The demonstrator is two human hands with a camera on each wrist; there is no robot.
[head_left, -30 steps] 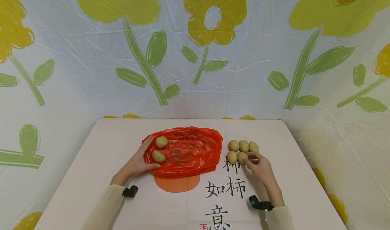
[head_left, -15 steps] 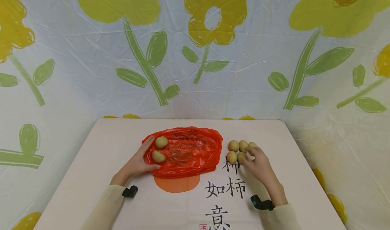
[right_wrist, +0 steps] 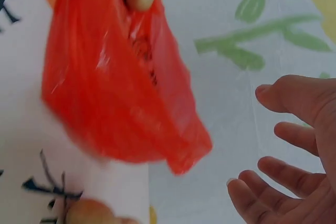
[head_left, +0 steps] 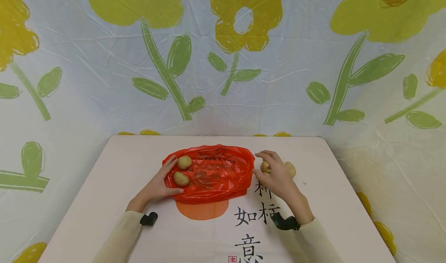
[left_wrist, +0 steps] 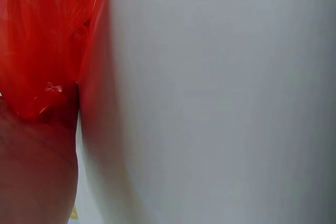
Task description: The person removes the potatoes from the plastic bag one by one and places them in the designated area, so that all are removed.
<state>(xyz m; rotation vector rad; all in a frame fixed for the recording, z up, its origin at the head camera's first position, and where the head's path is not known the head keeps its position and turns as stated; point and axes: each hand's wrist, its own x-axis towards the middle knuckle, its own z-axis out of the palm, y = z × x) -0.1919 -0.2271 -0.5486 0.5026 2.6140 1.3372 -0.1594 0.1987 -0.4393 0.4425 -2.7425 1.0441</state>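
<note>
A red plastic bag (head_left: 219, 177) lies spread on the table, two small yellowish potatoes on its left part: the far potato (head_left: 184, 162) and the near potato (head_left: 181, 179). My left hand (head_left: 158, 183) rests against the bag's left end, fingers along the rim and thumb along the near side. My right hand (head_left: 277, 176) is beside the bag's right end, thumb and fingers spread apart with nothing between them. Behind and under it sit more potatoes (head_left: 290, 170), largely hidden. In the right wrist view the spread right-hand fingers (right_wrist: 283, 182) are apart from the bag.
The white table (head_left: 139, 150) carries black brush characters (head_left: 249, 247) and an orange printed shape (head_left: 202, 210) at the bag's near side. A cloth backdrop (head_left: 278, 81) with printed flowers rises behind the table and along its sides.
My right hand has moved left from the right-hand potato group to beside the bag's right end, and its fingers have spread. The left hand and the bag stay put.
</note>
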